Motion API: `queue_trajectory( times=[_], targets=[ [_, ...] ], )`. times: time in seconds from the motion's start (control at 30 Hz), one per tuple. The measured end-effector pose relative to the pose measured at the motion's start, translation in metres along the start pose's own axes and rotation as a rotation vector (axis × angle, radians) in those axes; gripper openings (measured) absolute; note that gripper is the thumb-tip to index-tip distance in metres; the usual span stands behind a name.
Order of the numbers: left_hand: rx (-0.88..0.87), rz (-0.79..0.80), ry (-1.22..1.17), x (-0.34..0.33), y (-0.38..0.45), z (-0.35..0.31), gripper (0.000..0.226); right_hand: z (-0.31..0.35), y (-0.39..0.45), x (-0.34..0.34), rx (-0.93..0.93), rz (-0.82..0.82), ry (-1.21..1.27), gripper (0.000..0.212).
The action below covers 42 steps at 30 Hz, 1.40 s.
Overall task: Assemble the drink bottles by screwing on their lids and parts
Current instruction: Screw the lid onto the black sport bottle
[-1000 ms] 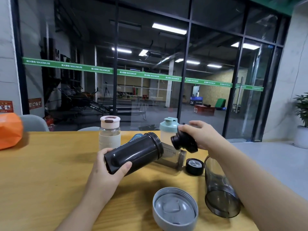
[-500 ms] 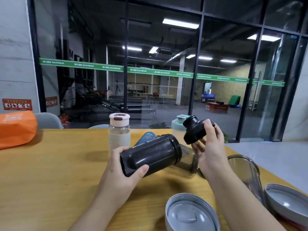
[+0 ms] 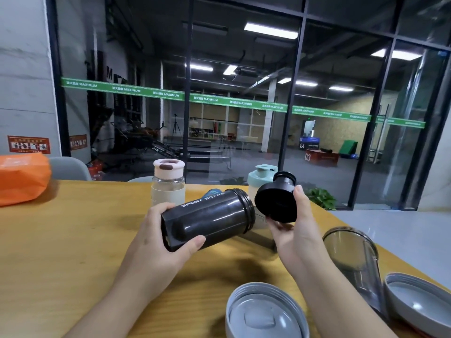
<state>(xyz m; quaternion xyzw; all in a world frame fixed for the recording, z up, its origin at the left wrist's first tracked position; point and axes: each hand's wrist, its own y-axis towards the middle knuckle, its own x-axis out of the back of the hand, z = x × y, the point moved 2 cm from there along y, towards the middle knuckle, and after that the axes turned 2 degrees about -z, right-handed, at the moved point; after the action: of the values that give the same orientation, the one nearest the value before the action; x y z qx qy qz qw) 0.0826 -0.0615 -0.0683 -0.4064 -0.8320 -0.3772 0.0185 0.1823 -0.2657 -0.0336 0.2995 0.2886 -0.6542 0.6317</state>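
The left hand [image 3: 156,242] grips the base of a black bottle [image 3: 207,222], thumb curled across its near side and fingers wrapped behind. The bottle lies tilted above the wooden table [image 3: 61,240], its open threaded mouth pointing up and to the right, with "SPORT BOTTLE" printed in white along its side. Just right of that mouth, the right hand [image 3: 296,230] holds a black lid [image 3: 275,203] between thumb and fingers, the lid's wide underside turned toward the bottle's opening and its narrow spout pointing away. Lid and bottle are close but not joined.

Beyond the left hand stands a clear bottle [image 3: 168,189] with a pale pink cap [image 3: 168,167], upright. Beyond the right hand, partly hidden by the black lid, stands a bottle with a mint green lid [image 3: 258,178]. Below the black bottle, between the 2 hands, a smoky transparent part lies on the table. Right of the right forearm stands a smoky transparent cup [image 3: 351,254] without a lid. Nearer the viewer lie 2 grey lids, undersides up: 1 [image 3: 266,313] between the forearms, the other [image 3: 419,301] at the far right edge. Far left of the left hand sits an orange bag [image 3: 23,176].
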Motion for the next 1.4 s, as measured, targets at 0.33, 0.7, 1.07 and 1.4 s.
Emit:
queue_trajectory(
  times=[0.33, 0.7, 1.07, 1.4],
  targets=[
    [0.178, 0.034, -0.358, -0.002, 0.004, 0.002, 0.065, -0.002, 0.001, 0.001, -0.038, -0.003, -0.286, 0.061],
    [0.267, 0.067, -0.577, -0.003, 0.005, -0.002, 0.075, -0.005, -0.016, -0.008, -0.156, 0.265, -0.152, 0.039],
    [0.280, 0.067, -0.620, -0.001, 0.006, -0.004, 0.093, -0.016, -0.015, -0.008, -0.191, 0.314, -0.163, 0.067],
    [0.328, 0.010, -0.666, 0.003, 0.010, -0.001, 0.073, -0.014, -0.018, -0.004, -0.087, 0.418, -0.590, 0.081]
  ],
)
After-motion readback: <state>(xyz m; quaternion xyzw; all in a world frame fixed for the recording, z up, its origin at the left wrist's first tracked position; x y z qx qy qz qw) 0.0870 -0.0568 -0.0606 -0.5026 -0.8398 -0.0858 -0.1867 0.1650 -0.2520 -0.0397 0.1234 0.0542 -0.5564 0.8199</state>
